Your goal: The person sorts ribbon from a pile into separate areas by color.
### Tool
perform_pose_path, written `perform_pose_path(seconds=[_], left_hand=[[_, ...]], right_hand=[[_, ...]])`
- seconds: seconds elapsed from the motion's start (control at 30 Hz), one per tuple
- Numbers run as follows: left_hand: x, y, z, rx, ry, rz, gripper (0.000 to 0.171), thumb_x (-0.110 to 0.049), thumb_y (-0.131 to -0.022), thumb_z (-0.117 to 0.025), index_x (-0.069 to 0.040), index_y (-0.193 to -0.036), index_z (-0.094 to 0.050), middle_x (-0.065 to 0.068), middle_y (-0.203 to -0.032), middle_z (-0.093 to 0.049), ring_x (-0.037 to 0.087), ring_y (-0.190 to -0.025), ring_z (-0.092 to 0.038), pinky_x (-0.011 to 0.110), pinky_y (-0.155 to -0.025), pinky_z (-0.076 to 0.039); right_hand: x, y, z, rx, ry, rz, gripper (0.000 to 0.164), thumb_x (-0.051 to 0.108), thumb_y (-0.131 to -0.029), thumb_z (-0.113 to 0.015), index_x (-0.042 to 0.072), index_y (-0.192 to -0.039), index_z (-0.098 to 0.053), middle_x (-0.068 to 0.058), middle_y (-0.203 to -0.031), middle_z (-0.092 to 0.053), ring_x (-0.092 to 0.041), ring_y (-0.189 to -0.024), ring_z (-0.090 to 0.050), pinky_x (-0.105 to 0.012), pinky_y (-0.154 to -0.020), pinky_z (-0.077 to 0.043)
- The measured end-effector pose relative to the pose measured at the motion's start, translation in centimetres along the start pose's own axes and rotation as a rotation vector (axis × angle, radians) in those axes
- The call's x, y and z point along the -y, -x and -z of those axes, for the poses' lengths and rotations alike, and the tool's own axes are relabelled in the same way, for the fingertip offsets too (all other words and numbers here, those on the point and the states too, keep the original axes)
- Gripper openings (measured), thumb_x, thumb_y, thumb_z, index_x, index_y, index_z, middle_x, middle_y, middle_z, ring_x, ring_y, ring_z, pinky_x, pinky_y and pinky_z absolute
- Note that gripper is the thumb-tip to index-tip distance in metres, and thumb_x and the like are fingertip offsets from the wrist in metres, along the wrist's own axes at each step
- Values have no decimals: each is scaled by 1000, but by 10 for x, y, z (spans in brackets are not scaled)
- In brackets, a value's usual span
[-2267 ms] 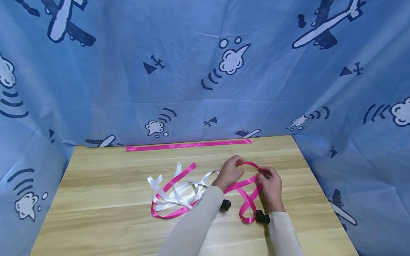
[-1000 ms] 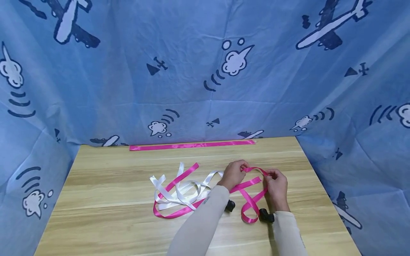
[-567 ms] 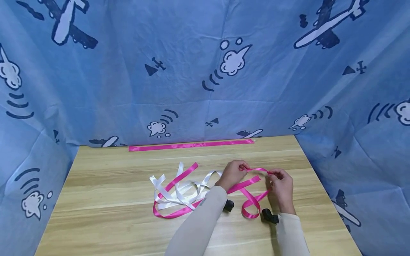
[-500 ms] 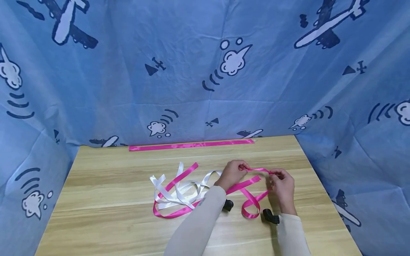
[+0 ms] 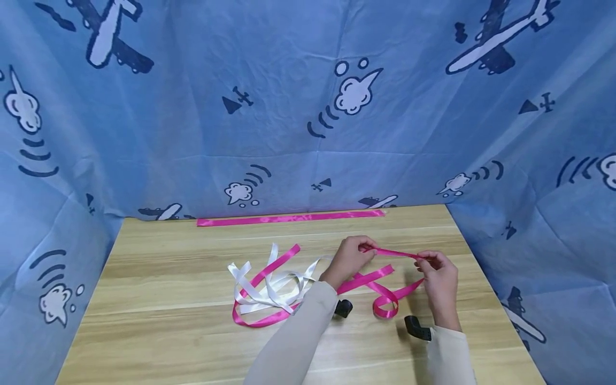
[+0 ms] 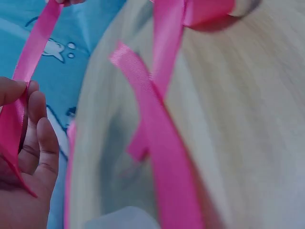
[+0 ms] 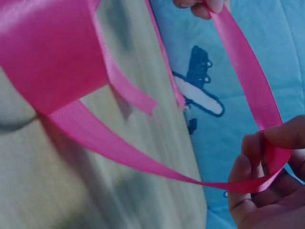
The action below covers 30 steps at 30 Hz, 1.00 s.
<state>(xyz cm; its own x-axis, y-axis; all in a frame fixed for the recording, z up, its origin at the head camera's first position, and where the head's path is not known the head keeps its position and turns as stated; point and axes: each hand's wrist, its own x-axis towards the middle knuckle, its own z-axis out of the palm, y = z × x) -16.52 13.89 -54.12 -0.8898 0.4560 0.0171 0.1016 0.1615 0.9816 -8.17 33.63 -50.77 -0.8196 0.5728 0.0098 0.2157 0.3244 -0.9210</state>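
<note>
My left hand [image 5: 349, 259] pinches a pink satin ribbon [image 5: 397, 253] between thumb and fingers. A short way to the right, my right hand [image 5: 440, 278] pinches the same ribbon, so a nearly straight stretch hangs between them above the table. In the right wrist view the ribbon [image 7: 248, 76] runs down into the thumb and finger, then loops back toward the table. Its lower part curls into a loop on the tabletop by the right hand. The left wrist view has the left thumb [image 6: 9, 90] pressing the ribbon, with another pink ribbon end [image 6: 138, 86] lying below.
White ribbons [image 5: 269, 299] lie tangled with a pink ribbon left of the left forearm. Another pink strip [image 5: 289, 218] stretches along the back edge of the wooden table [image 5: 159, 310]. A blue printed cloth [image 5: 269, 107] rises behind and at both sides.
My right hand has moved to the right, away from the left hand. The ribbon between them has gone from a raised arch to nearly straight, and the lower loop has shifted and shrunk.
</note>
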Motion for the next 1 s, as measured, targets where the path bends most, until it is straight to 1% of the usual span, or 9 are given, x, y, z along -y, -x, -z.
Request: perform_pose_path(seconds=[0.07,0.17,0.27,0.4,0.47,0.63,0.77,1.0], left_hand=[[-6,2,3,-5,39,-12,10,-10,-99,-72,-15,-104,-79,-7,-97,-74,0,-89,-62,18,-81,-53],[-17,4,8,-5,67,-27,10,-11,-100,-72,-16,-104,-79,-7,-97,-74,0,-92,-63,19,-82,-54],[-29,5,13,-5,46,-47,9,-11,-99,-72,-14,-105,-79,-4,-101,-76,0,-95,-65,18,-85,-54],[-41,8,22,-18,10,-93,10,-11,-99,-73,-12,-107,-79,0,-106,-78,2,-99,-67,17,-89,-54],[-46,11,28,-19,14,-104,11,-12,-99,-72,-12,-108,-79,1,-107,-78,3,-100,-67,17,-90,-54],[-53,19,42,-24,22,-121,11,-13,-99,-73,-12,-109,-79,1,-106,-78,4,-98,-69,17,-87,-56],[-58,27,54,-27,23,-122,11,-16,-99,-73,-12,-109,-79,2,-106,-78,5,-98,-69,18,-85,-57],[-66,44,76,-30,42,-127,11,-17,-99,-73,-13,-108,-79,1,-108,-77,9,-102,-70,22,-88,-58]], right_hand=[[3,0,1,0,-10,-3,16,-2,-100,-62,-9,-114,-66,21,-76,-63,4,-72,-64,-12,-68,-52],[6,0,2,2,-33,0,17,-2,-100,-63,-10,-114,-66,19,-76,-65,4,-71,-64,-11,-69,-52],[12,2,3,-3,-60,16,14,-3,-100,-63,-11,-111,-65,17,-76,-67,3,-70,-65,-11,-68,-52],[21,5,3,-7,-60,61,11,-4,-99,-64,-9,-109,-66,16,-76,-67,2,-70,-65,-12,-68,-52],[26,8,2,-4,-48,90,12,-2,-99,-65,-8,-109,-67,17,-77,-66,3,-71,-65,-11,-69,-51],[39,13,-1,24,-29,152,12,0,-100,-65,-6,-110,-69,18,-80,-66,2,-74,-65,-12,-72,-52],[48,19,-7,61,-49,172,12,-2,-100,-65,-7,-109,-69,16,-81,-66,0,-75,-66,-12,-72,-52],[61,30,-17,95,-54,211,11,-3,-99,-66,-7,-109,-67,9,-84,-67,-4,-75,-66,-14,-72,-54]])
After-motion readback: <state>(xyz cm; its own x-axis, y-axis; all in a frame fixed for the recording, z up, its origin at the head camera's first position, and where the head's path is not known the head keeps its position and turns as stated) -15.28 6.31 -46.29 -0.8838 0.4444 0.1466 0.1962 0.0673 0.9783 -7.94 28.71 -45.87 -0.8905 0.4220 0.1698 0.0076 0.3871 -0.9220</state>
